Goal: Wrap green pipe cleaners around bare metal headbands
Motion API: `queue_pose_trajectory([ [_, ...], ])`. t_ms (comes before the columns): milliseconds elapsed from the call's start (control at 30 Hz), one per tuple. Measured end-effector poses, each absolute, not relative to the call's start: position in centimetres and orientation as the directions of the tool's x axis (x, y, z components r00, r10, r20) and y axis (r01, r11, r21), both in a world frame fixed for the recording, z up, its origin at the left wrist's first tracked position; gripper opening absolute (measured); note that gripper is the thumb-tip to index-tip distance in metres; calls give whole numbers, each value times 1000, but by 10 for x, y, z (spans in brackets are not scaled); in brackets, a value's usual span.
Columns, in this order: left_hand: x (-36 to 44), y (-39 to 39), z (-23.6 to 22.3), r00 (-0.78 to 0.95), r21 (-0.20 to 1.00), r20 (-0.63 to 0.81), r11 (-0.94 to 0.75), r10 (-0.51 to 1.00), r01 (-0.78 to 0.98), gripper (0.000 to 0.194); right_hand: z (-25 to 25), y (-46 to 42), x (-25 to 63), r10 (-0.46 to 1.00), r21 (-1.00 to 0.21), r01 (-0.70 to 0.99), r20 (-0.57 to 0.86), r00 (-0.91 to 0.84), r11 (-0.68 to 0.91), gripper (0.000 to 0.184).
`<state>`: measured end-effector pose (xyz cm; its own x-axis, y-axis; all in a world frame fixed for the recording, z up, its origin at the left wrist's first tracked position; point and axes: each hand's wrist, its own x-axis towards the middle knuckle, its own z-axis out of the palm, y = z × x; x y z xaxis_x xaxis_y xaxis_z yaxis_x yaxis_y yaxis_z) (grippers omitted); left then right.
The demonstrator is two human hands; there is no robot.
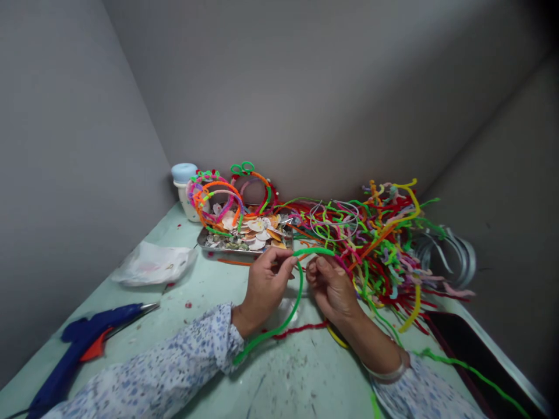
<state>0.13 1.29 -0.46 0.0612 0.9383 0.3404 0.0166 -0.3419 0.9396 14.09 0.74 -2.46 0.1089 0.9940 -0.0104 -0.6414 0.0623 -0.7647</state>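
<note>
My left hand (266, 285) and my right hand (332, 285) meet above the pale green table (288, 378). Both pinch a green pipe cleaner (292, 308) that arches between their fingertips and trails down toward my left sleeve. A thin band wrapped in colour seems to run with it under my right hand; I cannot tell for sure. A red pipe cleaner (301, 329) lies on the table beneath my hands. Just behind my right hand is a big heap of mixed pipe cleaners (375, 238).
A metal tray (227, 245) with shells and paper flowers sits behind my hands, with decorated headbands (218, 195) above it and a white jar (186, 189). A blue glue gun (82, 343) lies at left near a plastic bag (152, 263). Silver bare headbands (454, 250) lie at right.
</note>
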Motion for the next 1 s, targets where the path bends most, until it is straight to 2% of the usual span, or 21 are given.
queue_pose_trajectory([
  [200, -1, 14, -6, 54, 940, 333, -336, 941, 53, 17, -20, 5, 139, 995, -783, -619, -3, 104, 63, 19],
  [267, -2, 15, -8, 42, 923, 369, -372, 928, 96, 16, -18, 4, 138, 995, -783, -620, -8, 99, 55, 19],
  [500, -7, 17, -7, 66, 702, 624, -597, 778, 388, 8, -13, 1, 135, 997, -765, -644, -35, 63, 14, 26],
  [800, -11, 21, -7, 162, 522, 725, -688, 669, 504, 9, -15, 0, 135, 999, -761, -648, -32, 42, 3, 26],
  [1000, -12, 24, -10, 183, 457, 758, -710, 626, 535, 8, -18, 1, 135, 998, -754, -656, -38, 54, 6, 28],
])
